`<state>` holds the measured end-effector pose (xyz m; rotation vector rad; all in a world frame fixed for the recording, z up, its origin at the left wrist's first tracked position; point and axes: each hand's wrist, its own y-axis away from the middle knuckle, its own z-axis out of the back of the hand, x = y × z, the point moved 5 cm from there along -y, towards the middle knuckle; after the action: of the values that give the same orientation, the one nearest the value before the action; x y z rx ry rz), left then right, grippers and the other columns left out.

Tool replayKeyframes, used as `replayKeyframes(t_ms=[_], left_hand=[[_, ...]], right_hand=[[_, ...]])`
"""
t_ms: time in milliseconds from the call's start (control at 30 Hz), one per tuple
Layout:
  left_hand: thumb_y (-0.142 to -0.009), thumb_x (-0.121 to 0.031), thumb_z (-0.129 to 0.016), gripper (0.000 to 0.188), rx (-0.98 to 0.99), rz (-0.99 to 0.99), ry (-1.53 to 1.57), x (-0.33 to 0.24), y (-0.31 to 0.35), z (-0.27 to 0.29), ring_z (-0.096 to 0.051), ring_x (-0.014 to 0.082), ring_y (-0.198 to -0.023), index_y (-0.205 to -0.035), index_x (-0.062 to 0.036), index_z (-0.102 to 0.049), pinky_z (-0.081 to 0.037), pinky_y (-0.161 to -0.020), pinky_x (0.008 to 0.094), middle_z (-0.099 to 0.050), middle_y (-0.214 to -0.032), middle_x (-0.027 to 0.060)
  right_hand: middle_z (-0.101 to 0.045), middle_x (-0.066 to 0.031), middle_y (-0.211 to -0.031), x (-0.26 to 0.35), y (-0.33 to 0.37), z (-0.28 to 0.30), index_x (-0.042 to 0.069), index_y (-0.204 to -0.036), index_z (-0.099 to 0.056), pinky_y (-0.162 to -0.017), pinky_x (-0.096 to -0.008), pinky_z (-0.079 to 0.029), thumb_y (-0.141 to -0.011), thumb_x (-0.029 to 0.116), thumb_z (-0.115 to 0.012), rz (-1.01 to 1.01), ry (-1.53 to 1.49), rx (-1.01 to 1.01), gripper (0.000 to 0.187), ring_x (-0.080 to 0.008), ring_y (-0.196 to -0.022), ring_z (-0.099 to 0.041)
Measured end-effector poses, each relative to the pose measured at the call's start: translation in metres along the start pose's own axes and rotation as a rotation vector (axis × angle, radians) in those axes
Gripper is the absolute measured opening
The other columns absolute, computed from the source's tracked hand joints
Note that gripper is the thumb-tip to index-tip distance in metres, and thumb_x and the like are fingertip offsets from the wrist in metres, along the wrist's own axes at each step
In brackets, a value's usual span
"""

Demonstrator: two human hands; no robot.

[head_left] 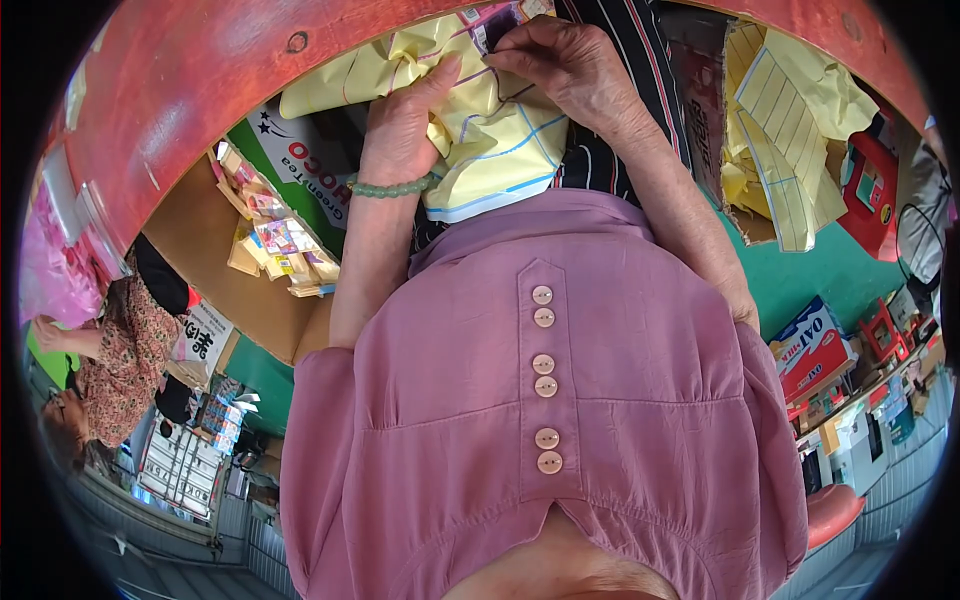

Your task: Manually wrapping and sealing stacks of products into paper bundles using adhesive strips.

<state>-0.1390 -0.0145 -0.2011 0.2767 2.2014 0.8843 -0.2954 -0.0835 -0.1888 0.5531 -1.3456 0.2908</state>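
Note:
A crumpled yellow sheet with blue and purple lines [500, 165] lies across my lap, over dark striped cloth. My left hand [405, 125] is closed on its left part, thumb on top and the other fingers hidden beneath the folds. Over the sheet's upper right part, my right hand [575, 75] has its fingers drawn together in a pinch. Its fingertips are by the sheet and a purple and white printed piece [487, 28]; what they hold is too small to make out.
A red table edge [300, 60] curves ahead. At left, a cardboard box [215, 265] contains small printed packets [285, 238]. Another carton at right holds yellow lined sheets [785, 130], beside a red plastic object [868, 190]. A person in a floral garment [130, 360] is at far left.

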Motion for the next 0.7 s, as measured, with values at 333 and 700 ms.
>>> replayKeyframes(t_ms=[333,700], left_hand=[[-0.084,-0.002,-0.068,0.041,0.002,-0.096,-0.01,-0.002,0.001,0.001,-0.062,0.0196,-0.098,-0.122,-0.0006,-0.053,-0.052,-0.085,0.0327,-0.062,-0.112,0.0098],[-0.075,-0.001,-0.077,0.047,-0.165,-0.127,-0.019,-0.005,0.003,0.037,-0.062,0.0196,-0.095,-0.117,0.0028,-0.056,-0.051,-0.084,0.0324,-0.063,-0.108,0.0106]], right_hand=[[-0.066,-0.0121,-0.095,-0.004,0.0,-0.001,-0.005,-0.104,-0.061,-0.074,-0.0324,-0.052,-0.086,0.034,-0.069,-0.218,-0.21,0.205,0.044,-0.021,-0.089,-0.064],[-0.066,-0.0064,-0.09,-0.021,0.01,0.025,0.002,-0.099,-0.064,-0.071,-0.0336,-0.051,-0.081,0.025,-0.076,-0.074,-0.744,-0.108,0.032,-0.0173,-0.077,-0.061]])
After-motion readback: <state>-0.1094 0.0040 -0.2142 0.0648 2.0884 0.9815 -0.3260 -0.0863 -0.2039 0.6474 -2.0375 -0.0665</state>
